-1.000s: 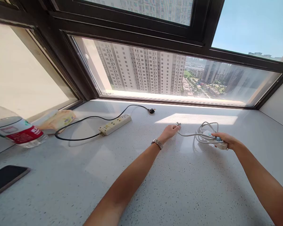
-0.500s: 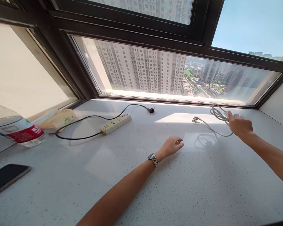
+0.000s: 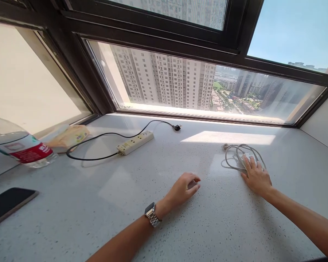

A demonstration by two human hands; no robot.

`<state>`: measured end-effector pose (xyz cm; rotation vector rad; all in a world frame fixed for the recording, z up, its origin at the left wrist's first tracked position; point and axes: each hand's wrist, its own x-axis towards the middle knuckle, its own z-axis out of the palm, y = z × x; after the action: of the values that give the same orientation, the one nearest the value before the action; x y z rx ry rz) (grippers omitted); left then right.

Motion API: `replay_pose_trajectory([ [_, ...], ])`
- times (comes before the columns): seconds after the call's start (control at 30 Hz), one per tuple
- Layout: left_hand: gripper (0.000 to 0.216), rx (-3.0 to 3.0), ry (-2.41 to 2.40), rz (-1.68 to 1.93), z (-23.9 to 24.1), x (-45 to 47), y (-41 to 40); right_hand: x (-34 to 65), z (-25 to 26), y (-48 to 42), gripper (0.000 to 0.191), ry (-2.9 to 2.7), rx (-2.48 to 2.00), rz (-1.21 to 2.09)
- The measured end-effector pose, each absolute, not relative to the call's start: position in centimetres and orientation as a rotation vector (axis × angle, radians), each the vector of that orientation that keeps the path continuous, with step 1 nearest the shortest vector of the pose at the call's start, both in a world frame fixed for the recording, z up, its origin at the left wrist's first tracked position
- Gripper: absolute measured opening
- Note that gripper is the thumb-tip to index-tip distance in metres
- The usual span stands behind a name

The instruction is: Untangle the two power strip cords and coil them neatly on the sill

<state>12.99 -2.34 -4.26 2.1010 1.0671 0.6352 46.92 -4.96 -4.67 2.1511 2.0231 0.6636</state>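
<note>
My right hand point(image 3: 257, 179) lies over a coiled pale grey power cord point(image 3: 231, 146) on the white speckled countertop, fingers stretched out and spread. Its fingertips touch a small white block point(image 3: 247, 156) at the coil's middle, partly hidden by them. The cord's plug point(image 3: 225, 146) pokes out at the coil's left side. Nearer to me and further left, my left hand point(image 3: 184, 188) rests with loosely bent fingers, thumb apart, and nothing in it. A watch point(image 3: 152, 214) with a metal band is on that wrist.
A cream power strip point(image 3: 135, 143) with a black cord point(image 3: 98, 136) and black plug point(image 3: 176, 127) lies left of centre. Further left are a large clear bottle point(image 3: 30, 149), a yellowish soft pack point(image 3: 71, 137) and a phone point(image 3: 11, 205). Dark window frames point(image 3: 207, 120) bound the back.
My right hand has brought the grey cord from near the window down toward me; it now lies coiled on the countertop, and the fingers have spread. My left hand has drawn back and left.
</note>
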Motion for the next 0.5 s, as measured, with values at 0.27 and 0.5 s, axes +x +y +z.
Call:
replay_pose_trajectory([
  [0.27,0.022,2.090,1.076,0.636,-4.0,13.0,-2.7,50.0,-5.2,-0.7,0.058,1.893,2.565,0.478],
  [0.5,0.024,2.089,1.072,0.617,-4.2,12.9,-2.9,56.5,-5.1,2.3,0.063,1.418,3.008,0.232],
])
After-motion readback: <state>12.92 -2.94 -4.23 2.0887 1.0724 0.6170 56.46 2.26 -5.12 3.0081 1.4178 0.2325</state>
